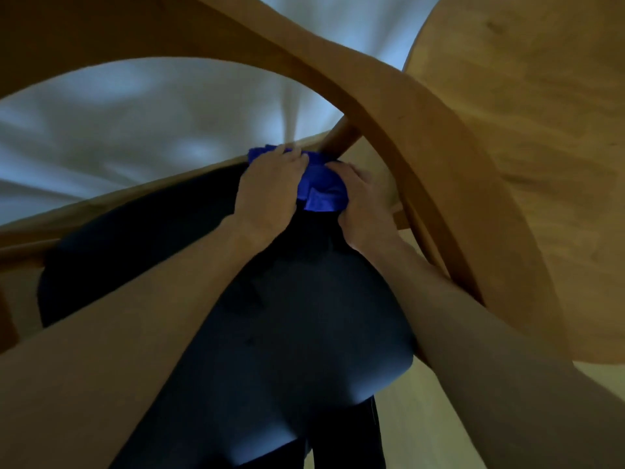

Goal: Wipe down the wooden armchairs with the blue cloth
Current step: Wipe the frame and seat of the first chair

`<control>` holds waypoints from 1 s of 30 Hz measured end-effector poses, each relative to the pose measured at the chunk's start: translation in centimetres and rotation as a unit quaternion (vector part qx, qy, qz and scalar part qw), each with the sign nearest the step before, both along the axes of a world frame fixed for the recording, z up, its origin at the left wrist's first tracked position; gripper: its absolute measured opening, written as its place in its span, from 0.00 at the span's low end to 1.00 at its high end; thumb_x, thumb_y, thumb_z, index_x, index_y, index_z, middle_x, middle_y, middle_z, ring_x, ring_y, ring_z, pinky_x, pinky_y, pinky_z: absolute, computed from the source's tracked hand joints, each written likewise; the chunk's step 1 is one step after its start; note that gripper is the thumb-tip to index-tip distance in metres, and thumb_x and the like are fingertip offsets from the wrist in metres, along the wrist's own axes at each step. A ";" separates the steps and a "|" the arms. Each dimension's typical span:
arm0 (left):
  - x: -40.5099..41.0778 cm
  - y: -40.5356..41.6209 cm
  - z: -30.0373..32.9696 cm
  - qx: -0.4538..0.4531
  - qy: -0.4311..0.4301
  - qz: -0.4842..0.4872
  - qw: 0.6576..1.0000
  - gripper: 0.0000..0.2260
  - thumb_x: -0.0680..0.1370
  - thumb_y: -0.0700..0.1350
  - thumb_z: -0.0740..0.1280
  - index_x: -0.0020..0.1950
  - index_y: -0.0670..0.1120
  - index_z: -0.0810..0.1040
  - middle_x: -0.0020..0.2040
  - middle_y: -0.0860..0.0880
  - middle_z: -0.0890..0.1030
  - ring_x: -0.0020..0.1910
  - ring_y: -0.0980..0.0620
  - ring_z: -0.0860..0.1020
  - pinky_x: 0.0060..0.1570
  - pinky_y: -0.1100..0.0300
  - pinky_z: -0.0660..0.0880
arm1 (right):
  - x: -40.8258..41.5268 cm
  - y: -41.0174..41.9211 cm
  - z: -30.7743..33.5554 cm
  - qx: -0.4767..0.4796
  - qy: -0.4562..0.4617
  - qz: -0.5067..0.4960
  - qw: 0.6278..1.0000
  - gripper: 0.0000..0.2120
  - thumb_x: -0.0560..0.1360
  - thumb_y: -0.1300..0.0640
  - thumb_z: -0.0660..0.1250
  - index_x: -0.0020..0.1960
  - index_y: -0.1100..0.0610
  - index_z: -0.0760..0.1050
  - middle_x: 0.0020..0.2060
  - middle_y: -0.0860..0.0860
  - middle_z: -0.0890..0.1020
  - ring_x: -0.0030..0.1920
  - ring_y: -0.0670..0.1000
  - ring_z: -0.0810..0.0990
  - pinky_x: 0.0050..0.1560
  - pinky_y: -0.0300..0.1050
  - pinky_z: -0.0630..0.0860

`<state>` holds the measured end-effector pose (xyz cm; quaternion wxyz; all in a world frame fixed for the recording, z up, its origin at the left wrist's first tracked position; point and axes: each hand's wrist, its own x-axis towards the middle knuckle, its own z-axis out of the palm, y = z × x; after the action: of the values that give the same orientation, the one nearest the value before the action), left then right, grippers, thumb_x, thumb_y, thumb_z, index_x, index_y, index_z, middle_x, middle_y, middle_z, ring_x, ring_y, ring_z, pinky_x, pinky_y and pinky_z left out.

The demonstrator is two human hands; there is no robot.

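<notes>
White fabric, softly creased and lit bluish, is filling the background beyond both hands in the head view, and pale wooden flooring is showing below the right forearm. Between them an armchair of light brown wood is standing close to the camera; its curved arm rail is sweeping from the upper left, over the hands, and down past the right wrist. A broad rounded wooden panel is lying to the right of that rail, but whether it belongs to the same chair cannot be told. A dark seat cushion is spreading under both forearms.

At the far edge of the cushion, where a slanted wooden post is meeting the frame, the blue cloth is sitting bunched between the two hands. The left hand is lying over the cloth's left side, fingers bent over its top edge and pressing it toward the wooden rim. The right hand is gripping the cloth's right side, thumb and fingers curling into the folds, just beside the arm rail. Both hands are touching the cloth and nearly touching each other.
</notes>
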<state>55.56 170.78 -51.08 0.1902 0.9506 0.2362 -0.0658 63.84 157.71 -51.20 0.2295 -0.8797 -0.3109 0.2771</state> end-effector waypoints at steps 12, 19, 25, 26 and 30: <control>-0.4 0.4 2.0 -0.030 -0.020 -0.055 0.998 0.15 0.74 0.40 0.67 0.60 0.47 0.77 0.55 0.47 0.81 0.54 0.46 0.78 0.53 0.49 0.76 | -1.6 -1.9 2.5 0.002 0.018 -0.075 0.997 0.29 0.75 0.68 0.63 0.74 0.52 0.67 0.67 0.50 0.73 0.62 0.45 0.70 0.57 0.28 0.63; -0.5 -1.1 -0.2 -0.096 -0.025 0.032 0.995 0.21 0.71 0.37 0.71 0.65 0.41 0.77 0.65 0.44 0.77 0.68 0.44 0.71 0.70 0.51 0.61 | -2.4 -1.3 0.8 -0.041 -0.009 -0.055 0.998 0.33 0.73 0.66 0.67 0.75 0.50 0.65 0.67 0.50 0.72 0.60 0.47 0.69 0.60 0.39 0.66; -3.5 -3.5 2.7 -0.088 0.047 -0.045 0.994 0.24 0.66 0.40 0.74 0.61 0.45 0.79 0.59 0.47 0.80 0.61 0.46 0.75 0.58 0.53 0.67 | -3.9 -4.4 3.1 -0.021 0.080 -0.121 0.989 0.25 0.74 0.67 0.67 0.68 0.50 0.73 0.62 0.47 0.75 0.53 0.37 0.67 0.60 0.34 0.67; -2.7 -2.9 2.7 -0.069 0.027 -0.042 0.996 0.24 0.67 0.39 0.73 0.62 0.45 0.78 0.60 0.47 0.79 0.62 0.45 0.75 0.61 0.52 0.67 | -3.6 -3.9 3.2 -0.022 0.090 -0.148 0.985 0.21 0.75 0.67 0.66 0.65 0.52 0.74 0.60 0.48 0.77 0.53 0.42 0.73 0.60 0.38 0.71; 2.4 -0.3 1.4 -0.062 -0.041 0.011 0.997 0.17 0.74 0.37 0.66 0.62 0.44 0.78 0.59 0.47 0.79 0.62 0.47 0.74 0.64 0.52 0.70 | -1.6 -0.5 1.4 -0.047 0.082 -0.199 0.975 0.05 0.78 0.67 0.62 0.48 0.65 0.77 0.44 0.63 0.80 0.45 0.62 0.79 0.50 0.55 0.77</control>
<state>57.96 170.48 -49.64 0.2594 0.9362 0.2338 -0.0396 62.25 157.19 -49.81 0.2629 -0.9082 -0.0959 0.3111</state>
